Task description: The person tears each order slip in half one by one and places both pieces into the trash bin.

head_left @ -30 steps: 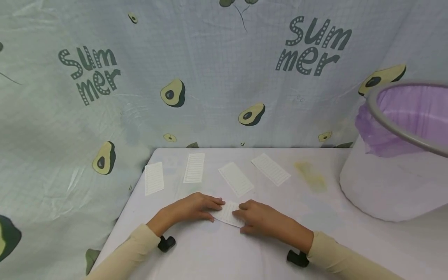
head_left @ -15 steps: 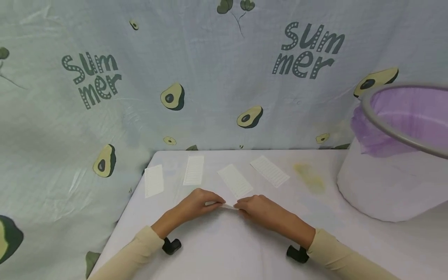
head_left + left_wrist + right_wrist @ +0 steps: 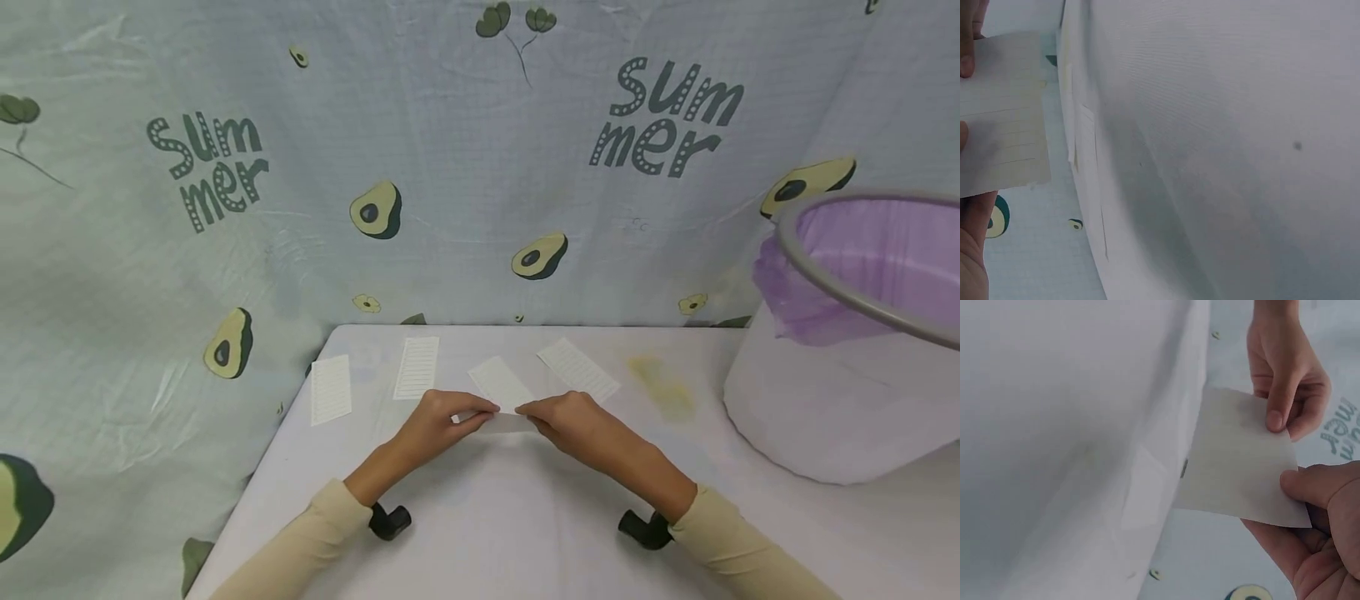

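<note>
A small white lined sheet of paper (image 3: 510, 424) hangs above the table between both hands in the head view. My left hand (image 3: 444, 421) pinches its upper left part between thumb and fingers. On the opposite side my right hand (image 3: 583, 423) pinches the upper right part the same way. Ruled lines cross the paper (image 3: 1007, 112) in the left wrist view, while its other face looks plain on the paper (image 3: 1235, 456) in the right wrist view. Thumbs lie on one face, with fingers partly hidden behind it.
Several similar lined sheets lie along the table's far side, among them a left one (image 3: 331, 390) and a right one (image 3: 578, 367). A white bin (image 3: 817, 408) with a purple liner (image 3: 795, 308) stands at the right. Behind the table hangs an avocado-print curtain (image 3: 450, 150).
The sheet was flat on the table under both hands; now it is lifted and tilted upright. Both hands have moved up and away from the body, pinching its edge.
</note>
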Motion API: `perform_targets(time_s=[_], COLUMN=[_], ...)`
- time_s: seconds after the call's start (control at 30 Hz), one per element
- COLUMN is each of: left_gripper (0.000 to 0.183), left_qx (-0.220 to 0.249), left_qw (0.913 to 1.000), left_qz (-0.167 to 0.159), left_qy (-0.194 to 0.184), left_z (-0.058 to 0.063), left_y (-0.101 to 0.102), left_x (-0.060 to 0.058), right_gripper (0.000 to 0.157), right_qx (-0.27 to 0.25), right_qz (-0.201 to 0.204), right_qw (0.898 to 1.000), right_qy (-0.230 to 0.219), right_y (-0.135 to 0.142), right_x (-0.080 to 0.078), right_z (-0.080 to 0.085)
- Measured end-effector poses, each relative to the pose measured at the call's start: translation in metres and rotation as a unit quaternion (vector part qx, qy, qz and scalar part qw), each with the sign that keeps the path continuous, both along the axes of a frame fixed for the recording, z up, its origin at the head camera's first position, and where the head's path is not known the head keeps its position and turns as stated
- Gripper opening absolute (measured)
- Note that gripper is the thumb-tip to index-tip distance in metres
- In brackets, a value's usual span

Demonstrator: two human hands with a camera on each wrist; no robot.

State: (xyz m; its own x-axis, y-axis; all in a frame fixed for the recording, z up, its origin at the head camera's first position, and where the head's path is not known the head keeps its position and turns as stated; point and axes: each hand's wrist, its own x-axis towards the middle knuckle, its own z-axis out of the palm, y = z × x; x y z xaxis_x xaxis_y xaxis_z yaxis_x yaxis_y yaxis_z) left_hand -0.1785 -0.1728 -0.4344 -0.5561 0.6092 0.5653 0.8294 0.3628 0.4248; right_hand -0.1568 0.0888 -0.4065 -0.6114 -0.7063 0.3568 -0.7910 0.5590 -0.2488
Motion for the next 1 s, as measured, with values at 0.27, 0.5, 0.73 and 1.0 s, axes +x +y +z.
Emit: perform_targets(time_s=[0.27, 0.5, 0.73, 1.0], left_gripper=[0.018, 0.019, 0.018, 0.018], left_qx=[0.034, 0.047, 0.054, 0.092], left_qw=[0.9993, 0.9987, 0.9984, 0.9954], left_qz=[-0.002, -0.009, -0.009, -0.013], left_qy=[-0.017, -0.016, -0.016, -0.021], left_z=[0.013, 0.022, 0.028, 0.032], left_y=[0.012, 0.023, 0.035, 0.054], left_x=[-0.002, -0.005, -0.009, -0.013], right_gripper=[0.023, 0.025, 0.026, 0.026], right_qx=[-0.029, -0.042, -0.054, -0.102], right_qz=[-0.011, -0.004, -0.015, -0.012], right_qw=[0.999, 0.999, 0.998, 0.994], right_qy=[0.019, 0.020, 0.037, 0.045], right_y=[0.016, 0.028, 0.038, 0.052], right_x=[-0.003, -0.004, -0.005, -0.011], right_z=[0.013, 0.022, 0.026, 0.031])
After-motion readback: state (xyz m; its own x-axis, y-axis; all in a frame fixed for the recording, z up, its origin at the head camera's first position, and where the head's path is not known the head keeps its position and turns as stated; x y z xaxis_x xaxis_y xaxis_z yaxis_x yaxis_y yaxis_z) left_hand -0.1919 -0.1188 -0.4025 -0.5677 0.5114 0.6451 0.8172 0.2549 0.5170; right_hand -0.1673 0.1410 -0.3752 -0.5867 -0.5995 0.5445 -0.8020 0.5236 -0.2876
